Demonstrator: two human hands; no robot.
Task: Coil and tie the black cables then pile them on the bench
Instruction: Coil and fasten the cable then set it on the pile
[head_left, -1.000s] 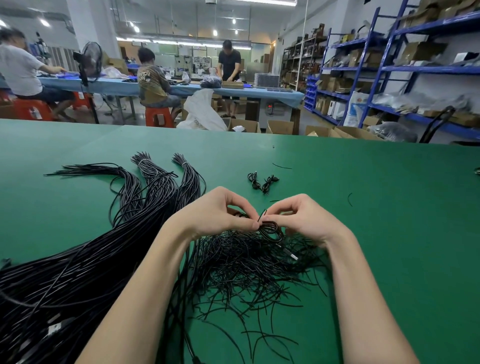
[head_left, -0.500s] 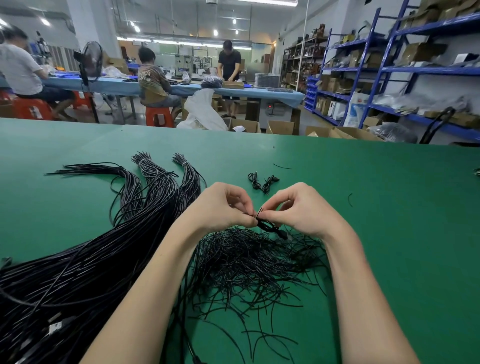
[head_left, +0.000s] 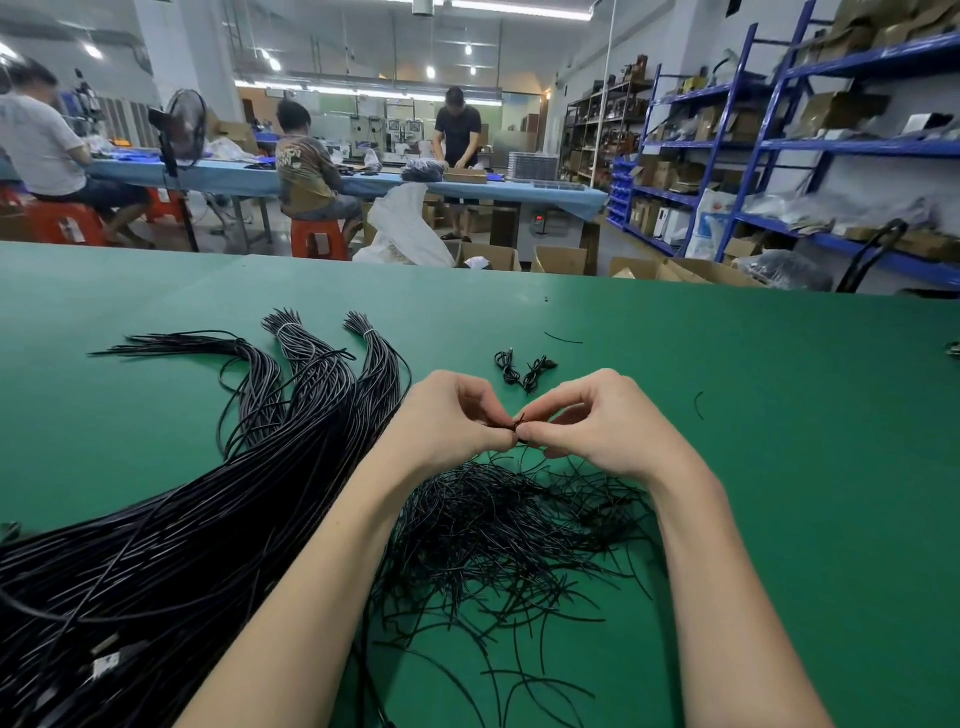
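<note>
Both hands are pinching a small coiled cable (head_left: 514, 427) above the table (head_left: 779, 415): left hand (head_left: 447, 421) gripping, right hand (head_left: 597, 423) twisting the tie. If the fingers slip, I reckon the coil springs loose into the tie heap (head_left: 498, 525) below.

free: bench (head_left: 779, 467) right | blocked: cable bundles (head_left: 182, 545) left, ties (head_left: 509, 535) centre

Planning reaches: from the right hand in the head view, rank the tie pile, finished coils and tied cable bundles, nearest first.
1. Tie pile, just below the right hand.
2. Finished coils, just beyond, slightly left.
3. Tied cable bundles, far left, past the left hand.
</note>
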